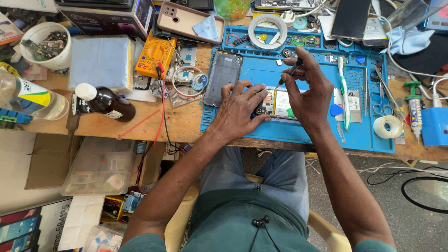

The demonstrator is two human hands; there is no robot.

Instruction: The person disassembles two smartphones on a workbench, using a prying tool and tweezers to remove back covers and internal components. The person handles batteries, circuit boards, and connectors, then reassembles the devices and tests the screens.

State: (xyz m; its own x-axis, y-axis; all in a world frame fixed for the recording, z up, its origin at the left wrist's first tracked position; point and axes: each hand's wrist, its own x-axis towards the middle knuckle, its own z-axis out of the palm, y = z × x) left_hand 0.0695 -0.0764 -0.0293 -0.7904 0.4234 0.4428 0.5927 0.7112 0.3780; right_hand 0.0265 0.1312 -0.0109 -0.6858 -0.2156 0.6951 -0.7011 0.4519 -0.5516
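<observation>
Along the left edge of the wooden worktop (186,123) stands a white cup (45,44) filled with small circuit parts, with a clear plastic bottle (28,98) lying on its side below it and a dark brown bottle with a white cap (105,102) tipped over just to the right. Further right sits an orange multimeter (155,56), its red lead (162,116) trailing down over the front edge of the worktop. Next comes a blue repair mat (303,133), and at its left end a dark phone back cover (223,77) lies flat. The left hand (240,112) rests beside that cover, fingers spread and pressing down on the opened phone (275,103), which lies near the middle of the mat with its insides showing; this hand's grip is open and flat, closed round nothing. Just to the right, the right hand (308,91) has its grip pinched shut on a small screwdriver (289,73), whose tip points down at the upper part of the opened phone. Beyond it a white and green toothbrush (344,93) lies on the mat, then scissors (381,105), and a roll of white tape (388,127) sits at the mat's right edge
</observation>
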